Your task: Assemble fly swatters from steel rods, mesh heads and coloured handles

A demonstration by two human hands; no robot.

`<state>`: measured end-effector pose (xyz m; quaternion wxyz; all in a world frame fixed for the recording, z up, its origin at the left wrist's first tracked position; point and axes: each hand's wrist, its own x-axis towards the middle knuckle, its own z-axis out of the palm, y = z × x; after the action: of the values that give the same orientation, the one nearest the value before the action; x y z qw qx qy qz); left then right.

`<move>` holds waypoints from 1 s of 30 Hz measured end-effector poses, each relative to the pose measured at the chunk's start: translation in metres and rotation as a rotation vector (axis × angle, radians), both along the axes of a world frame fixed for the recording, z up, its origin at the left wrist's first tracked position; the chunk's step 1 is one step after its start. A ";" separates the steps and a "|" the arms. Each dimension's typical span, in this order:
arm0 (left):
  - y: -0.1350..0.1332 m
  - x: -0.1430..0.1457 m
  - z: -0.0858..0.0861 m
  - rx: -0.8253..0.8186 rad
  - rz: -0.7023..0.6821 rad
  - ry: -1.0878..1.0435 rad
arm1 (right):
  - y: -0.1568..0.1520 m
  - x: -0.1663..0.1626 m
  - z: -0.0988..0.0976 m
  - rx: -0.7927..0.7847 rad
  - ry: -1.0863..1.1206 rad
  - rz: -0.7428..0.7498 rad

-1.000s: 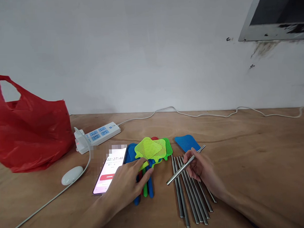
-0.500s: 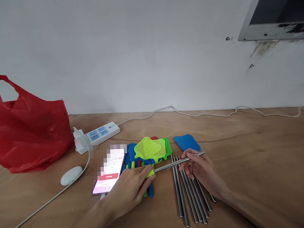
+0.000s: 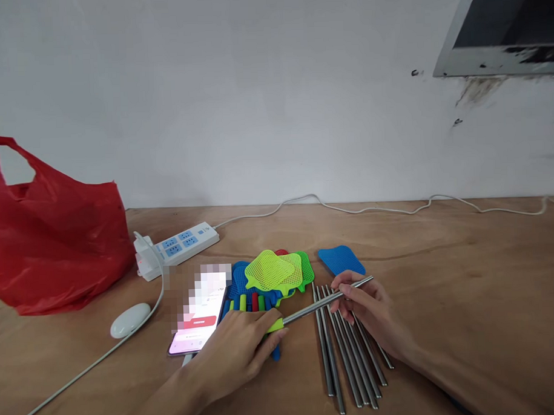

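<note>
My left hand [image 3: 239, 342] is closed round a yellow-green handle grip [image 3: 275, 325], fitted on one end of a silver metal rod [image 3: 308, 310]. My right hand [image 3: 369, 310] pinches the same rod near its far end between thumb and fingers. The rod slants up to the right above the table. Under it lie several loose metal rods [image 3: 350, 362] in a rough fan. Behind my left hand are more coloured grips [image 3: 255, 301] in blue, red and green, partly covered. Mesh fly swatter heads [image 3: 272, 271] in yellow-green, blue, green and red lie overlapped behind them.
A lone blue swatter head [image 3: 341, 261] lies beyond my right hand. A lit phone [image 3: 201, 319] rests left of the grips. Farther left are a white power strip [image 3: 182, 247], a white mouse-shaped object [image 3: 130, 320], a cable and a red plastic bag [image 3: 55, 239].
The rod with its grip has dipped slightly at the left end, and my left hand has moved a little down. My right hand keeps its pinch almost in place.
</note>
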<state>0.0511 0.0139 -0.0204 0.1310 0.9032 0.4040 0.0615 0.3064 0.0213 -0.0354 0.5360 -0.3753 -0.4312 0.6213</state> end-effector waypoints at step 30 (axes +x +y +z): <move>-0.004 0.001 0.003 0.052 0.055 -0.535 | 0.001 -0.003 -0.004 -0.037 -0.008 -0.072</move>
<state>0.0520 0.0101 -0.0172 0.2083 0.8466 0.3778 0.3117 0.3033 0.0225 -0.0398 0.5495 -0.4028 -0.4080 0.6078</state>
